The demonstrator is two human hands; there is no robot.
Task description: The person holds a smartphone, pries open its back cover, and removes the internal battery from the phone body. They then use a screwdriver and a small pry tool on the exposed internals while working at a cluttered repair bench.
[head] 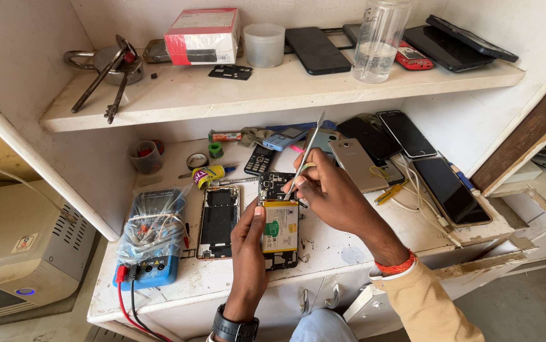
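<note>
Your left hand (247, 244) pins the opened phone (279, 221) flat on the white workbench (349, 247), thumb pressed on the left edge of the yellow battery (280, 227). Fingers look wrapped along the phone's side, gripping it, not loose.

Your right hand (327, 190) pinches metal tweezers (304, 155) like a pen, tips down at the dark circuit board (274, 185) just above the battery. I can't tell whether the tips hold anything; too small.

The phone lies near the front middle of the bench, between the removed back frame (218, 221) on its left and your right wrist.

Handling, as a judgement:
- The phone is light and will slide on the painted surface, so keep that left thumb down.
- With the back off it is thin and probably flexes; hold it by the long side edges, never by the board.
- The battery is a soft pouch, easy to puncture. Keep tweezer points off it and don't bend it.
- Board parts and connectors look tiny and fragile; touch only with the tips, lightly.
- Tweezers are stiff, springy and slick; grip mid-shaft as you do now.

Nearby: a blue multimeter (151, 244) in a plastic bag at the left, and a row of phones (412, 158) at the right back, well apart from the work.
</note>
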